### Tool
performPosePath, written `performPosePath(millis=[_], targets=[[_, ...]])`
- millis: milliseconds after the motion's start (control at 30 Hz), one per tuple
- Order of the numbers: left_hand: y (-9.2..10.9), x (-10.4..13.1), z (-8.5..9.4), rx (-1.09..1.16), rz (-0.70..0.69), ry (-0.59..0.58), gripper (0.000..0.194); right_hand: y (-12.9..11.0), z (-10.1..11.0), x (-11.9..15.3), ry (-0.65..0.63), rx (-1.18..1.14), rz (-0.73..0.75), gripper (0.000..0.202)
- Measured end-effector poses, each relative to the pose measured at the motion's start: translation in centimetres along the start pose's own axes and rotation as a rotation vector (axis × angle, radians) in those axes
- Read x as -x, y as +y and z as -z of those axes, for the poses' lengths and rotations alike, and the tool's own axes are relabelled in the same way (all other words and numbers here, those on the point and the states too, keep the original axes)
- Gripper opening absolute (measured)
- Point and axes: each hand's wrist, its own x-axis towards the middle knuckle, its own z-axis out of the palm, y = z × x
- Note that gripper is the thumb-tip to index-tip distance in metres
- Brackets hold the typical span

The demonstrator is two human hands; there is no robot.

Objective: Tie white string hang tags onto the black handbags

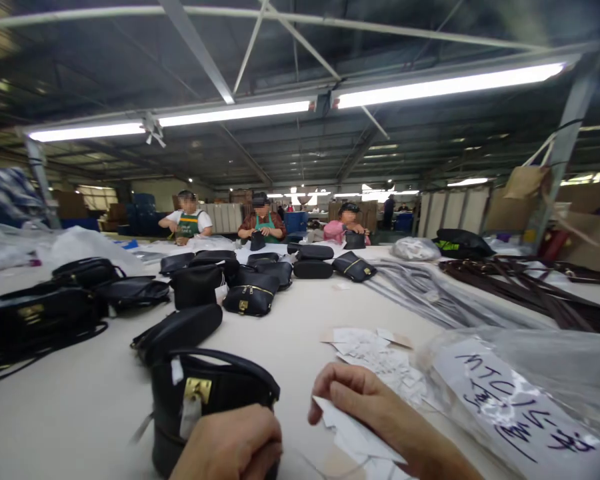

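Observation:
A black handbag [215,373] with a curved top handle and a gold clasp stands upright at the lower left of centre. My left hand [235,443] is curled against its front, near a pale wrapped piece hanging below the clasp; what its fingers hold, if anything, is hidden. To the right, my right hand [363,407] is curled round a few white paper pieces [357,433], which stick out below its fingers. Just beyond that hand lies a loose heap of small white papers [375,353] on the white table [300,327].
Several black bags [250,293] spread over the left and middle of the table. At right lie a marked plastic bag [520,400], grey straps [430,293] and dark brown straps [535,287]. Three people sit across the far side, and lamps hang overhead.

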Motion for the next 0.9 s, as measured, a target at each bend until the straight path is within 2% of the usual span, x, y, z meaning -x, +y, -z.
performPosePath(millis=[67,167,267,367,433,500,567,633,700,767,900], targets=[[0.7,-1.3,0.7,-0.087,-0.104,0.103,0.026,0.3,-1.7,0.2,-0.040,-0.022,-0.039,0.046],[1.6,-3.5,1.4,-0.186,-0.206,0.131,0.034,0.8,-3.4,0.1,-0.087,-0.101,-0.122,0.049],[2.0,-5.3,2.2,-0.241,-0.274,0.053,0.038,1.1,-3.6,-0.1,-0.103,-0.192,-0.090,0.048],[1.8,-6.4,3.3,-0.245,-0.311,-0.082,0.036,1.0,-2.9,-0.3,-0.106,-0.119,-0.024,0.046],[1.3,-6.7,3.9,-0.262,-0.281,-0.152,0.024,0.8,-2.2,-0.5,-0.099,-0.007,0.011,0.044],[0.9,-6.5,4.1,-0.336,-0.188,-0.174,0.010,0.7,-1.4,-0.7,-0.086,0.071,0.016,0.043],[0.6,-5.9,3.6,-0.432,-0.085,-0.190,0.026,0.8,-0.9,-1.0,-0.083,0.127,-0.005,0.041],[0.3,-4.8,2.5,-0.507,-0.025,-0.201,0.023,1.1,-0.6,-1.4,-0.064,0.216,0.003,0.035],[0.0,-3.7,1.2,-0.548,-0.042,-0.141,0.013,1.7,-0.8,-1.9,-0.047,0.317,0.041,0.029],[-0.5,-2.8,0.1,-0.580,-0.111,-0.025,0.010,2.5,-1.1,-2.4,-0.059,0.371,0.062,0.025],[-1.5,-2.1,-0.5,-0.583,-0.242,0.127,0.020,4.3,-1.9,-3.2,-0.110,0.318,0.045,0.027]])
